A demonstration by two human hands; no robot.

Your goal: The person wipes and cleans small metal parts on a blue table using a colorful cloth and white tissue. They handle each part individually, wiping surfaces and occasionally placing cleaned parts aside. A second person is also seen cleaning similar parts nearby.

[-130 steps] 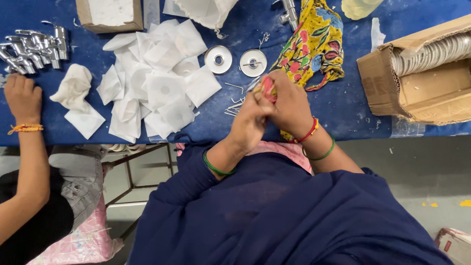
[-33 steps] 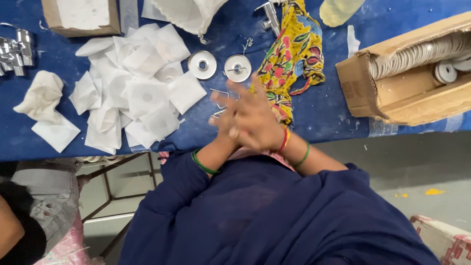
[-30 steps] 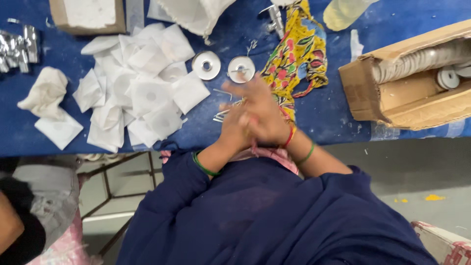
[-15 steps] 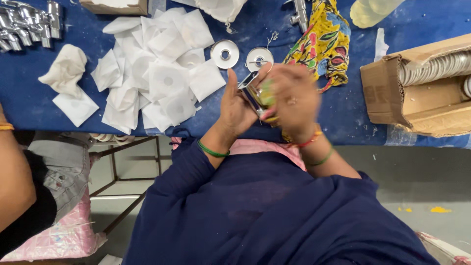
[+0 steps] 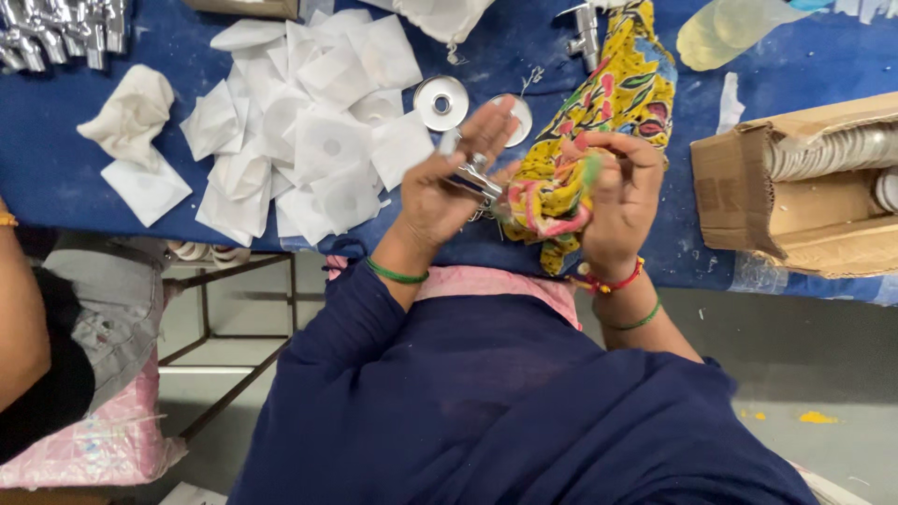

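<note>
Since half a second ago the hands have drawn apart. The left hand [image 5: 447,192] now lies palm open, its fingers [image 5: 494,122] spread, with a small shiny metal fitting [image 5: 475,175] resting on it above the blue tabletop [image 5: 56,178]. The right hand [image 5: 613,201] is clenched around a bunched yellow floral cloth [image 5: 552,201]. Two round metal discs [image 5: 441,102] and white paper squares [image 5: 323,140] lie just beyond
</note>
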